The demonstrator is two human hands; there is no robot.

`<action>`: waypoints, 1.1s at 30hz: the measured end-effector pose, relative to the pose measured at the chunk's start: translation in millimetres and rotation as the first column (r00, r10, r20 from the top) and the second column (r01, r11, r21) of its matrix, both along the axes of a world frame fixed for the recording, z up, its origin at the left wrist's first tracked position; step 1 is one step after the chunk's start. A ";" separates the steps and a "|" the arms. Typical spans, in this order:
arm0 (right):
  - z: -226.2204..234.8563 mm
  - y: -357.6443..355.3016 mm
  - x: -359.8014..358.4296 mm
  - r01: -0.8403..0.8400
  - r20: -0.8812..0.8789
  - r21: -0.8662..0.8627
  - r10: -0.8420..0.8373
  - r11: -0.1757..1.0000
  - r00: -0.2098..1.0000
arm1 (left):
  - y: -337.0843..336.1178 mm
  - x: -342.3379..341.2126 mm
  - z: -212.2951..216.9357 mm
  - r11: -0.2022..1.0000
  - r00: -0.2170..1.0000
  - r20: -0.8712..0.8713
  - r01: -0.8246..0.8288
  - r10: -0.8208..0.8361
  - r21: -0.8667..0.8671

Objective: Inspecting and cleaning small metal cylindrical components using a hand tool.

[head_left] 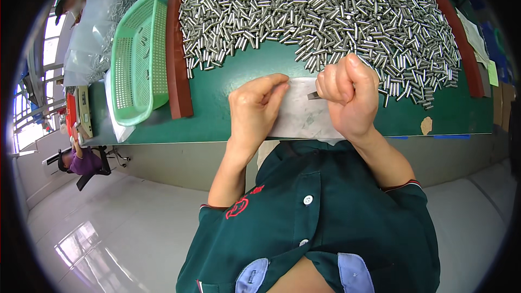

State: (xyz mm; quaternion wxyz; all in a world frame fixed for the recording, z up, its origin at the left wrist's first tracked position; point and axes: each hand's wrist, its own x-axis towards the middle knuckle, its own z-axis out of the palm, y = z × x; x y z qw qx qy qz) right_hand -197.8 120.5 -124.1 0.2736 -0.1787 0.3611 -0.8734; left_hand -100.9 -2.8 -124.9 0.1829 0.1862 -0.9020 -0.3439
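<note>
My left hand [255, 109] rests on the near edge of the green table [217, 114], fingers curled together with the thumb and forefinger pinching the left edge of a clear plastic bag [304, 116] that lies flat in front of me. My right hand [350, 97] is closed into a loose fist over the right side of that bag, and a small dark metal piece [313, 95] pokes out from between its fingers toward my left hand; I cannot tell exactly how the fingers grip it. Just beyond my right knuckles spreads a big heap of short shiny metal pins [320, 13], covering most of the far part of the table, with the nearest pins touching or almost touching my fist. A brown raised border [178, 70] runs down the left of the heap, and beside it, further left, sits a light green plastic basket [138, 59]. Clear bags holding more pins [100, 27] lie past the basket.
</note>
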 end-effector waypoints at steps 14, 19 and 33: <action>0.3 1.3 -1.5 -0.009 0.037 0.001 0.009 1.000 0.999 | -16.7 31.8 8.7 0.983 0.996 -0.020 -0.091 0.089 -0.160; 0.6 1.3 -1.6 -0.024 0.046 0.000 0.024 1.000 0.999 | -66.3 135.0 42.3 0.810 0.821 0.062 -0.544 0.568 -0.221; 0.4 0.6 -3.3 -0.017 0.058 0.012 0.016 1.000 0.998 | -86.9 220.4 35.3 0.550 0.506 0.221 -0.723 0.834 -0.418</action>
